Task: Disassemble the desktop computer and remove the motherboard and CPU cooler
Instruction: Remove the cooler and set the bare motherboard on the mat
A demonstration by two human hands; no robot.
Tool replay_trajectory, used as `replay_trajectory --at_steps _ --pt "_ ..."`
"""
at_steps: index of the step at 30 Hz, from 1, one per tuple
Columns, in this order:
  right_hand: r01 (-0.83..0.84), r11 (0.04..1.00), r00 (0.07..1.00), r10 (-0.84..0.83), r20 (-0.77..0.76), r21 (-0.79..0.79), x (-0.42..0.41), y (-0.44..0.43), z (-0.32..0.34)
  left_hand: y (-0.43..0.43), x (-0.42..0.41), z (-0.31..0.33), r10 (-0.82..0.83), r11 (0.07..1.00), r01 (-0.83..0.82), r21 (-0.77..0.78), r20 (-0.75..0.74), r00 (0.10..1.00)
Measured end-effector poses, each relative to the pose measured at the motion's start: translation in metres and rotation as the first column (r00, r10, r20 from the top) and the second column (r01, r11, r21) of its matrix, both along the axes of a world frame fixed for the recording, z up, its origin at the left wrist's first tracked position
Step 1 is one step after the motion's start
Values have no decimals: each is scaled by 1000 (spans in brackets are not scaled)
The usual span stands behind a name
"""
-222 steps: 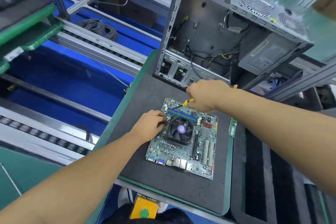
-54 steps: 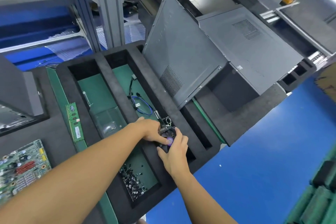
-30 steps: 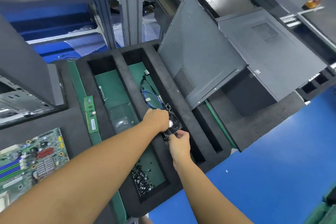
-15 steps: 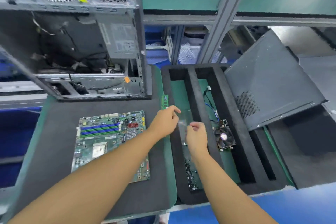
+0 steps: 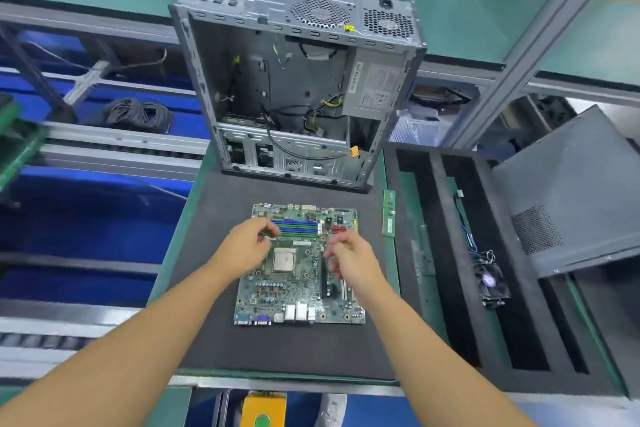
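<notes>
We find the motherboard lying flat near the middle of the mat, its port side toward the near edge. Behind it, at the mat's far edge, the computer case stands with its open side facing us. Our left hand is over the board's left half and our right hand is over its right half. A memory stick lies just off the mat's right edge, between the mat and the foam tray to the right. In the tray's second compartment from the left lies the CPU cooler, with a cable behind it. The side panel leans over the tray's far right corner.
</notes>
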State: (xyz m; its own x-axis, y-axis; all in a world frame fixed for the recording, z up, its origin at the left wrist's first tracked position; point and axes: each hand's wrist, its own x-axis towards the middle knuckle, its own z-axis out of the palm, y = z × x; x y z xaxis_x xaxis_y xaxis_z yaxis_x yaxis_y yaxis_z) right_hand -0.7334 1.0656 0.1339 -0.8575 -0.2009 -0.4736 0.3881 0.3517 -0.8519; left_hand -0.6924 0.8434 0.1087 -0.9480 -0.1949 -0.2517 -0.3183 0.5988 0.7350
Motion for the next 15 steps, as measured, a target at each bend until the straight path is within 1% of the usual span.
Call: replay_trajectory --at_steps 2,3,4,6,8,11,13,15 --pt "-95 994 995 96 -2 59 11 -15 -5 -14 14 -15 -127 976 137 -170 70 989" --pt "-131 988 991 132 -3 88 16 -20 -9 -15 19 -22 -195 943 218 -252 114 974" --pt "-161 979 986 164 -11 121 20 -26 -13 -14 23 -28 -239 913 276 -302 153 959" --pt "-208 956 974 223 -49 205 25 -33 -23 -6 26 -38 -264 879 316 -357 188 946" --pt "-267 912 947 308 -90 311 26 -38 -32 5 25 -47 -252 862 294 -413 154 955" --pt "-369 758 846 514 -144 539 23 -38 -43 14 21 -52 -192 874 210 -438 86 978" --pt "-396 654 766 622 -161 644 18 -34 -47 15 17 -53 -165 877 170 -449 50 985" --pt "-423 532 660 735 -153 734 14 -31 -52 16 16 -53 -171 861 167 -480 37 985"
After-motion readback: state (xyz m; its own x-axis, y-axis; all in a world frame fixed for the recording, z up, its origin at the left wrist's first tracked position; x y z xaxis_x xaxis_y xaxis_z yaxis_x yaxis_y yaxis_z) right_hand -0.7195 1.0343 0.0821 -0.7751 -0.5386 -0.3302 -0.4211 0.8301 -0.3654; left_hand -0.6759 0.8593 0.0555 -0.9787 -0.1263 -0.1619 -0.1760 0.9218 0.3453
